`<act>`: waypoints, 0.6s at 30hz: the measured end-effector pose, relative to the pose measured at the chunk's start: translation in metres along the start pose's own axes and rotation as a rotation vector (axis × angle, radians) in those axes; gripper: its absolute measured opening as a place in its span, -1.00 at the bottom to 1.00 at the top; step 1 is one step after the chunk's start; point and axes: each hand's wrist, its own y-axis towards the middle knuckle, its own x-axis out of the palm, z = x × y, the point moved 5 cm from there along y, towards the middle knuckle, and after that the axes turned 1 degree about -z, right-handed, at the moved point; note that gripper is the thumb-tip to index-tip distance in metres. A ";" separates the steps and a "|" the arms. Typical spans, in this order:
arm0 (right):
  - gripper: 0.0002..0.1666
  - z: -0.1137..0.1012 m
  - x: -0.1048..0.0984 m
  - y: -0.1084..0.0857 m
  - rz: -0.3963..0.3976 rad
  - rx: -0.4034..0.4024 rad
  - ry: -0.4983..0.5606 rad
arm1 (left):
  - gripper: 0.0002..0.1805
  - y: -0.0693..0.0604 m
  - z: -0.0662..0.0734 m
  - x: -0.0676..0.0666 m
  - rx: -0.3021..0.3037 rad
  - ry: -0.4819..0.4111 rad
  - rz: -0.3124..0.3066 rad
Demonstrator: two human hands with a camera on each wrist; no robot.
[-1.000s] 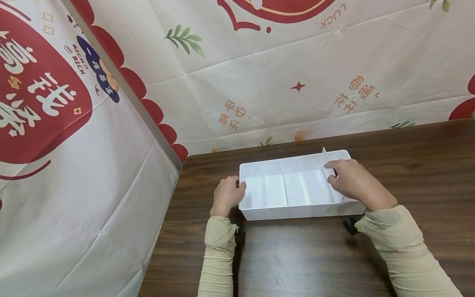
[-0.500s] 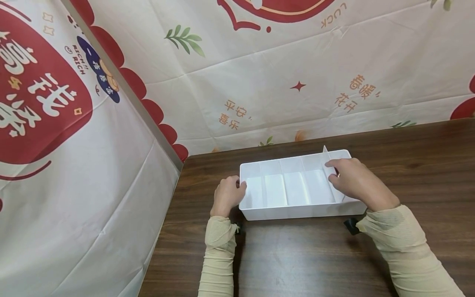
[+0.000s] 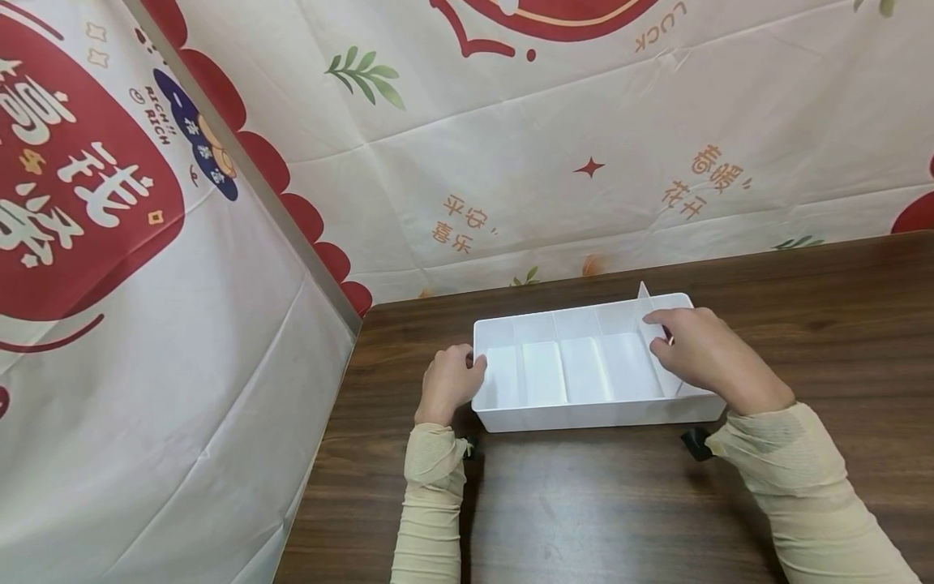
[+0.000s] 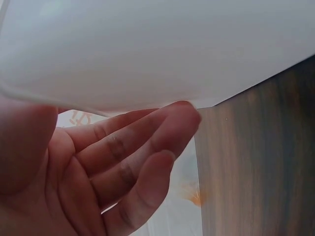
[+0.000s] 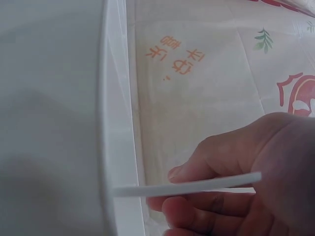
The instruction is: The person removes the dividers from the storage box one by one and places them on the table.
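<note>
A white plastic organizer box (image 3: 598, 415) lies lengthwise before me, split crosswise into several compartments. At its left end, my left hand (image 3: 447, 383) holds the end wall; the left wrist view has its curled fingers (image 4: 147, 182) against the box's outer side (image 4: 157, 54). My right hand (image 3: 704, 349) pinches a thin white divider (image 3: 645, 302) near the right end. The divider's far corner sticks up above the back rim. In the right wrist view the divider (image 5: 187, 188) appears edge-on between thumb and fingers, close to the box wall (image 5: 54, 98).
The box rests on a dark wood-grain table (image 3: 569, 503). A white printed cloth (image 3: 525, 162) hangs behind the table, and another printed cloth (image 3: 219, 341) hangs along its left side. Dark wrist-worn devices (image 3: 696, 444) show beside the sleeves.
My right hand has shifted slightly up and to the right, and the divider's far corner stands a little higher above the rim. The left hand and box have hardly moved.
</note>
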 end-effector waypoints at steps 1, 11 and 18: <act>-0.56 0.000 0.000 0.000 0.004 0.000 0.003 | -0.70 0.000 0.000 0.000 0.002 -0.002 0.000; -0.54 0.001 -0.003 -0.001 0.023 -0.003 0.022 | -0.70 0.000 0.001 0.000 0.012 -0.011 -0.017; -0.55 0.000 -0.004 -0.002 0.023 0.000 0.030 | -0.70 -0.001 0.001 -0.001 0.006 -0.017 -0.024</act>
